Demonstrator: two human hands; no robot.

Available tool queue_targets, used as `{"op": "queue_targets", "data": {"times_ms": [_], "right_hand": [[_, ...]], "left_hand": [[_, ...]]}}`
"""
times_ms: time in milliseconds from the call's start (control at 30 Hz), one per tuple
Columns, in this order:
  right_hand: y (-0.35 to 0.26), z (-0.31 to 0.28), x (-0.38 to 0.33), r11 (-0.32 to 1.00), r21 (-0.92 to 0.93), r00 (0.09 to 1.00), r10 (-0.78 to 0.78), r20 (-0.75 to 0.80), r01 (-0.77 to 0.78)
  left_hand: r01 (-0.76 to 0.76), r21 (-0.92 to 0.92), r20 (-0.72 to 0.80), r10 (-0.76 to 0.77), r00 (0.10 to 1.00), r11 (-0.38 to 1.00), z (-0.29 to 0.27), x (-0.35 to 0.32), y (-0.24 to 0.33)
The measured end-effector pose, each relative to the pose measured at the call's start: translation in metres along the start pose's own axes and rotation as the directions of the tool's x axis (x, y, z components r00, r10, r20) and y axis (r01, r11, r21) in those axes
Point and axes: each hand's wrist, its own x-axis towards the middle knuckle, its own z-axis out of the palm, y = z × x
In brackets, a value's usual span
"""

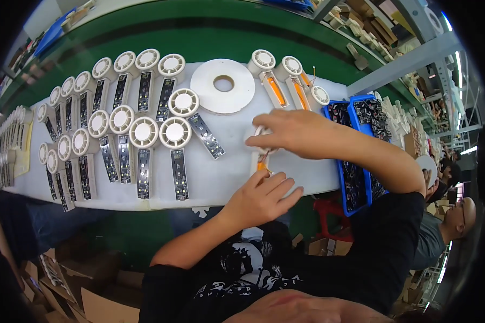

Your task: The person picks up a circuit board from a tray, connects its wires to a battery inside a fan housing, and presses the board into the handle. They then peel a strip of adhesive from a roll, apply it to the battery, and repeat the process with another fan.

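Observation:
A white handheld fan (254, 161) with an uncovered handle lies on the white work surface in front of me. My right hand (299, 133) grips its round head from above, covering most of the grille. At the handle's lower end, my left hand (261, 199) pinches with thumb and forefinger, its other fingers loosely bent. An orange battery (262, 166) and thin wires show inside the handle between my hands. Beyond them lie more open fans with orange batteries, such as one fan (263, 60). To the left, the nearest finished-looking fan (175, 133) has a dark circuit board along its handle.
A large white tape roll (199, 86) lies behind my hands. Several fans with dark boards fill the left side in rows. Blue trays (346, 207) of dark parts stand on the right, beside a metal frame (399, 62). A green conveyor belt (215, 35) runs behind the table.

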Motion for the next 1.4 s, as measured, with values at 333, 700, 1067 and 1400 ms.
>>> {"op": "queue_targets", "data": {"times_ms": [333, 700, 1067, 1400], "right_hand": [[0.139, 0.004, 0.071, 0.880, 0.042, 0.830, 0.460, -0.314, -0.472], [0.039, 0.002, 0.020, 0.906, -0.090, 0.910, 0.410, -0.061, -0.414], [0.138, 0.005, 0.010, 0.890, -0.023, 0.819, 0.410, -0.401, -0.456], [0.076, 0.000, -0.022, 0.893, -0.098, 0.894, 0.426, -0.137, -0.440]], "left_hand": [[0.128, 0.060, 0.235, -0.139, 0.962, 0.990, -0.002, -0.014, 0.001], [0.231, 0.108, 0.109, -0.242, 0.964, 0.967, 0.008, -0.017, -0.017], [0.140, 0.161, 0.169, -0.167, 0.971, 0.977, 0.003, -0.005, -0.013], [0.163, 0.143, 0.179, -0.188, 0.966, 0.976, 0.005, -0.015, -0.015]]}}
